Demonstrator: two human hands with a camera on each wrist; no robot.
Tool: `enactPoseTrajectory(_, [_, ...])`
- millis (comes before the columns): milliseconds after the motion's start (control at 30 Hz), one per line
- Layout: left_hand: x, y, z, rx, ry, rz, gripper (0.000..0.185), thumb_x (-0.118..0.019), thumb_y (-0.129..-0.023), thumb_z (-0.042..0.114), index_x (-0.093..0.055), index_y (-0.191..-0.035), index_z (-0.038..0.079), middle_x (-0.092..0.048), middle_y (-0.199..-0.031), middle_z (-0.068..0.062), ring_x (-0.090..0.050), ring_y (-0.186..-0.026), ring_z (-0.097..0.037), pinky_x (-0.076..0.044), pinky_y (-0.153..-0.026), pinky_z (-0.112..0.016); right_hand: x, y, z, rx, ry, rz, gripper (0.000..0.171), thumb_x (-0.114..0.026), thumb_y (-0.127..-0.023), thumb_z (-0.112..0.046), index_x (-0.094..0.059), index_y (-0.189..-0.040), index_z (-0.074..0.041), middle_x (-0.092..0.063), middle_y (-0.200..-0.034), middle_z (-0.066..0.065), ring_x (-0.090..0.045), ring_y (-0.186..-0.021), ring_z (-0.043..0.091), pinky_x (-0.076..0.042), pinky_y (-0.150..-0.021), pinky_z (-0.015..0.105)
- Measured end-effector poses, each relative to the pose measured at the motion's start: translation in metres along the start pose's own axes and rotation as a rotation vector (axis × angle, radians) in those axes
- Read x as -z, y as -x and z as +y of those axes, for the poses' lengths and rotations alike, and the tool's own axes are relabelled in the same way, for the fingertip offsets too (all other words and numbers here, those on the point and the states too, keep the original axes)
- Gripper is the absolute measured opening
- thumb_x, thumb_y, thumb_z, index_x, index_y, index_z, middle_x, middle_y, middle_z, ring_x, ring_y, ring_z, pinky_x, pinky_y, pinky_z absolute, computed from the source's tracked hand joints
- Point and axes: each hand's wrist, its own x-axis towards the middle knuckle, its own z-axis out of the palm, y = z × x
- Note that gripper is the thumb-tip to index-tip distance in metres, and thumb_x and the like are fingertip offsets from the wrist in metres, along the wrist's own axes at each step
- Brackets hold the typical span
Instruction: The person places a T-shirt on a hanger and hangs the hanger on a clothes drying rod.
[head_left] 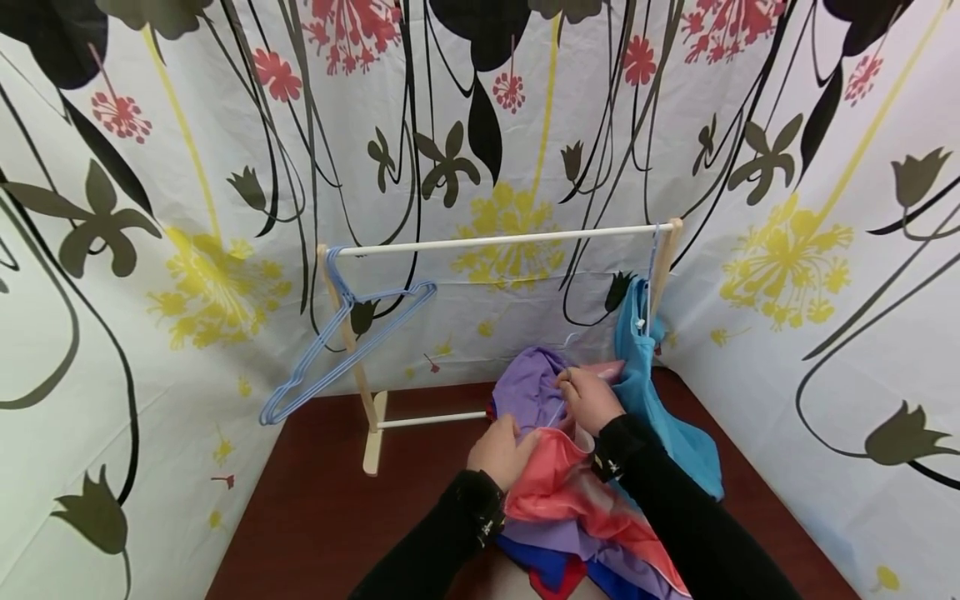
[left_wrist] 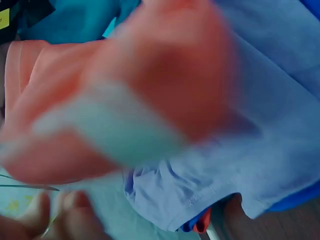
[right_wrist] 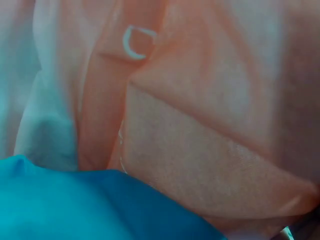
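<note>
A coral-and-white garment [head_left: 558,475] lies bunched between my hands, with its cloth filling much of both wrist views. At its left edge my left hand [head_left: 501,454] pinches the cloth; its fingertips [left_wrist: 75,212] show low in the left wrist view. My right hand [head_left: 591,402], fingers curled, grips the garment's upper part near a pink fold. The right fingertips' exact hold is hidden. Purple cloth [head_left: 528,387] lies behind and beneath the coral one. Close to my right hand a turquoise garment [head_left: 660,417] hangs on a blue hanger [head_left: 651,287].
A small clothes rack with a white rail [head_left: 495,242] stands on the dark red-brown table [head_left: 315,492]. Blue hangers [head_left: 322,362] hang at its left end. Blue and red cloth [head_left: 555,567] lies under the pile. A flower-patterned curtain [head_left: 465,125] surrounds the table.
</note>
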Motion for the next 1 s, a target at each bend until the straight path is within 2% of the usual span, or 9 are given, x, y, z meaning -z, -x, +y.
enactPoseTrajectory(133, [-0.001, 0.011, 0.000, -0.043, -0.107, -0.080, 0.038, -0.055, -0.100, 0.052, -0.057, -0.084, 0.018, -0.055, -0.071, 0.003, -0.056, -0.064, -0.017, -0.042, -0.056, -0.036, 0.003, 0.000, 0.003, -0.025, -0.037, 0.025, 0.020, -0.049, -0.105, -0.008, -0.066, -0.113, -0.001, -0.067, -0.110, 0.015, -0.063, -0.099, 0.031, -0.048, -0.091, 0.054])
enactPoseTrajectory(267, [-0.008, 0.019, 0.002, -0.107, -0.141, -0.091, 0.025, -0.056, -0.103, 0.037, -0.059, -0.091, 0.015, -0.061, -0.076, -0.002, -0.064, -0.072, -0.025, -0.046, -0.058, -0.039, 0.004, 0.000, 0.003, -0.023, -0.062, 0.011, 0.021, -0.050, -0.106, -0.011, -0.066, -0.116, -0.003, -0.067, -0.114, 0.015, -0.063, -0.103, 0.032, -0.048, -0.093, 0.054])
enactPoseTrajectory(400, [-0.015, 0.026, 0.000, -0.117, -0.093, -0.053, 0.020, -0.056, -0.104, 0.028, -0.054, -0.090, 0.014, -0.055, -0.070, -0.002, -0.064, -0.070, -0.026, -0.044, -0.056, -0.038, 0.003, 0.001, 0.006, 0.021, -0.074, -0.013, 0.024, -0.054, -0.105, -0.013, -0.067, -0.123, -0.004, -0.065, -0.121, 0.015, -0.062, -0.109, 0.031, -0.047, -0.096, 0.053])
enactPoseTrajectory(500, [-0.017, 0.031, -0.002, -0.128, -0.050, -0.019, 0.020, -0.056, -0.105, 0.026, -0.051, -0.088, 0.016, -0.047, -0.066, 0.003, -0.059, -0.064, -0.022, -0.041, -0.053, -0.034, 0.003, 0.000, 0.012, 0.071, -0.078, 0.022, 0.032, -0.053, -0.102, -0.008, -0.063, -0.131, -0.002, -0.061, -0.130, 0.021, -0.057, -0.120, 0.037, -0.041, -0.103, 0.056])
enactPoseTrajectory(567, [-0.017, 0.033, -0.004, -0.142, -0.022, 0.007, 0.021, -0.056, -0.105, 0.026, -0.050, -0.087, 0.016, -0.045, -0.066, 0.004, -0.056, -0.062, -0.019, -0.039, -0.053, -0.032, 0.003, -0.001, 0.018, 0.071, -0.085, 0.055, 0.039, -0.048, -0.099, -0.003, -0.060, -0.136, 0.000, -0.057, -0.135, 0.023, -0.050, -0.128, 0.040, -0.034, -0.108, 0.057])
enactPoseTrajectory(667, [-0.017, 0.035, -0.007, -0.171, 0.001, 0.035, 0.022, -0.057, -0.104, 0.026, -0.049, -0.086, 0.017, -0.043, -0.066, 0.005, -0.053, -0.062, -0.016, -0.038, -0.054, -0.030, 0.005, -0.003, 0.027, 0.015, -0.075, 0.119, 0.047, -0.042, -0.094, 0.002, -0.059, -0.137, 0.001, -0.053, -0.140, 0.024, -0.041, -0.135, 0.044, -0.024, -0.113, 0.059])
enactPoseTrajectory(767, [-0.017, 0.037, -0.009, -0.204, 0.022, 0.036, 0.023, -0.056, -0.104, 0.026, -0.049, -0.084, 0.018, -0.042, -0.066, 0.006, -0.049, -0.062, -0.013, -0.038, -0.055, -0.028, 0.006, -0.003, 0.036, -0.045, -0.033, 0.157, 0.043, -0.042, -0.095, 0.003, -0.063, -0.133, 0.000, -0.051, -0.140, 0.026, -0.036, -0.136, 0.047, -0.019, -0.115, 0.060])
enactPoseTrajectory(867, [-0.015, 0.041, -0.012, -0.211, 0.045, 0.012, 0.024, -0.055, -0.105, 0.027, -0.050, -0.083, 0.018, -0.041, -0.067, 0.007, -0.045, -0.061, -0.011, -0.037, -0.055, -0.026, 0.006, -0.004, 0.044, -0.058, 0.000, 0.185, 0.034, -0.048, -0.097, 0.002, -0.069, -0.123, 0.002, -0.053, -0.137, 0.029, -0.038, -0.135, 0.048, -0.020, -0.115, 0.058])
enactPoseTrajectory(1000, [-0.014, 0.046, -0.014, -0.218, 0.081, 0.001, 0.025, -0.053, -0.105, 0.028, -0.049, -0.082, 0.019, -0.040, -0.067, 0.008, -0.042, -0.060, -0.009, -0.036, -0.055, -0.026, 0.010, -0.003, 0.053, -0.111, -0.033, 0.200, 0.030, -0.049, -0.100, 0.001, -0.072, -0.119, 0.003, -0.051, -0.136, 0.030, -0.040, -0.133, 0.048, -0.025, -0.113, 0.057])
